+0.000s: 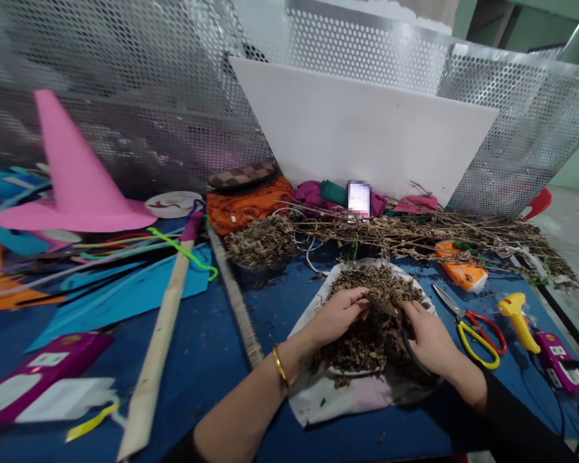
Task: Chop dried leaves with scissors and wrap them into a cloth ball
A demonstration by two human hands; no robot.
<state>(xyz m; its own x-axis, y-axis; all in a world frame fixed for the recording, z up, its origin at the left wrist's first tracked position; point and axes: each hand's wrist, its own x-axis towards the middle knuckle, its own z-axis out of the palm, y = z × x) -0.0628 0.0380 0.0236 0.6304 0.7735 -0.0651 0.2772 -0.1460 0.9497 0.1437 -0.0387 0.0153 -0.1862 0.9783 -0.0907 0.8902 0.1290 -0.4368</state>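
My right hand (427,334) is closed round the dark handles of a pair of scissors (385,307), whose blades point left over a heap of dried leaves (367,341). Close to the blade tips is my left hand (340,315), its fingers pinched together above the heap. Whatever lies between those fingers is too small to make out. Under the heap is a white cloth (318,402), stained pinkish at the front. A gold bracelet circles my left wrist. To the right of the cloth rest other scissors (480,337) with red and yellow handles.
Dry twigs (439,228) lie along the back, beside a lit phone (359,200). A yellow glue gun (516,318) and a purple power strip (562,363) are at right. Left are a pink cone hat (74,173), a pale stick (161,341) and another purple power strip (43,373).
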